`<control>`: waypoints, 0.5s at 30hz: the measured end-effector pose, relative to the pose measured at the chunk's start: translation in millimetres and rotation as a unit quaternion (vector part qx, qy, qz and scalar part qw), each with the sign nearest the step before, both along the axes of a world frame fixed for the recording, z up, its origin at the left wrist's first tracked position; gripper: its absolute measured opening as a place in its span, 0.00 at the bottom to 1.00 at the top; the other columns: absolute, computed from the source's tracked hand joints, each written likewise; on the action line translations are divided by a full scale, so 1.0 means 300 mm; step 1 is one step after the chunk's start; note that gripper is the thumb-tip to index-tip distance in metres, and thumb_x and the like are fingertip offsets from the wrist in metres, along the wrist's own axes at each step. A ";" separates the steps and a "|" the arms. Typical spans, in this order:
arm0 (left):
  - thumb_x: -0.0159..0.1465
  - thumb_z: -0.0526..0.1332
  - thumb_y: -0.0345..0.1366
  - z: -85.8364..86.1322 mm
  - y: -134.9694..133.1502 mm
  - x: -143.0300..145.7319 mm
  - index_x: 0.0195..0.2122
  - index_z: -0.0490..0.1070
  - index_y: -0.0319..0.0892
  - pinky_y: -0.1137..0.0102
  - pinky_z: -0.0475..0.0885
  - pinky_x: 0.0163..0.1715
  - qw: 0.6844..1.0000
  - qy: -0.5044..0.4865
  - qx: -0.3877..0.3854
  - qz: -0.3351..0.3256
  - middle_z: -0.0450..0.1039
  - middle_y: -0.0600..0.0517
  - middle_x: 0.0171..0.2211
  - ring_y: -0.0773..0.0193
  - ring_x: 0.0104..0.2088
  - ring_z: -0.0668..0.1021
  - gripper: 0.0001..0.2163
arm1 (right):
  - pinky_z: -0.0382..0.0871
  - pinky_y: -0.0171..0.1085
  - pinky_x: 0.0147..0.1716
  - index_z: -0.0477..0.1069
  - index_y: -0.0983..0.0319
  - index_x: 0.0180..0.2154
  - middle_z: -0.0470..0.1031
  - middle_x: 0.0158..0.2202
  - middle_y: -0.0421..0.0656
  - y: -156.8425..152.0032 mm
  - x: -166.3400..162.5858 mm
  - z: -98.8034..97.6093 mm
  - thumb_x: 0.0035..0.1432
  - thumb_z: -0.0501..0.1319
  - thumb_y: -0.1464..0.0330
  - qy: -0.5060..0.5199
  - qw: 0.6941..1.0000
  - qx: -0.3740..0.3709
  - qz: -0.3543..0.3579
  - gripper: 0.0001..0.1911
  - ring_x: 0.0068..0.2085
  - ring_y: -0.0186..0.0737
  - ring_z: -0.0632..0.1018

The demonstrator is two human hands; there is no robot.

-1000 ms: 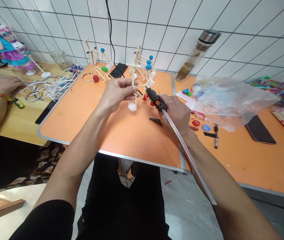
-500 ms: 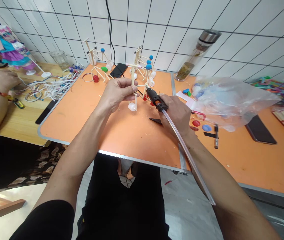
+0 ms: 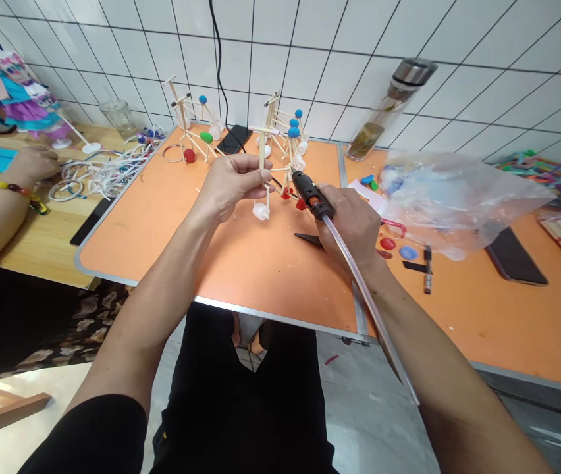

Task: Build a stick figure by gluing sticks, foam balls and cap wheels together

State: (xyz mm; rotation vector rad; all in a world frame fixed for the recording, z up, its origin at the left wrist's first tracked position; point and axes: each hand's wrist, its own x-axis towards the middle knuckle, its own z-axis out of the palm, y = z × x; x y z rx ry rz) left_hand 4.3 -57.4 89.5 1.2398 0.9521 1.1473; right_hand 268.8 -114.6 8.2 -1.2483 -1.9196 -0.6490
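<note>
Pale bare wood, matt and unpainted, on the stick frame (image 3: 262,148) in the left hand (image 3: 234,184), with a milky plastic cap at its foot. The glue gun (image 3: 310,194) in the right hand (image 3: 354,224) is matt black plastic with an orange band, and the glue stick (image 3: 359,289) behind it is smooth, translucent, faintly shiny. The counter (image 3: 241,263) has a flat matt orange top edged in dull grey metal. To the right lies a clear plastic bag (image 3: 458,197), thin, crinkled, catching light. Far off stands a glass bottle (image 3: 384,118) with a brushed metal cap. The wall tiles (image 3: 458,39) are white, glazed, glossy. On the left, a second counter (image 3: 33,250) shows light wood grain.
</note>
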 end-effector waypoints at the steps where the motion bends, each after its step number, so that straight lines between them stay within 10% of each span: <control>1: 0.62 0.84 0.33 0.000 0.001 -0.001 0.40 0.84 0.41 0.71 0.88 0.39 1.000 -0.001 0.000 0.000 0.86 0.52 0.35 0.62 0.37 0.92 0.12 | 0.77 0.44 0.41 0.79 0.60 0.66 0.89 0.47 0.50 0.001 0.003 -0.001 0.84 0.59 0.62 0.001 1.000 0.003 0.003 0.19 0.44 0.49 0.86; 15: 0.62 0.84 0.34 0.001 0.003 -0.003 0.41 0.84 0.41 0.71 0.88 0.40 1.000 -0.003 0.001 0.003 0.87 0.52 0.36 0.61 0.38 0.92 0.12 | 0.73 0.43 0.41 0.79 0.60 0.65 0.88 0.48 0.49 -0.008 -0.005 0.000 0.83 0.59 0.63 -0.035 0.999 0.024 0.018 0.18 0.44 0.47 0.84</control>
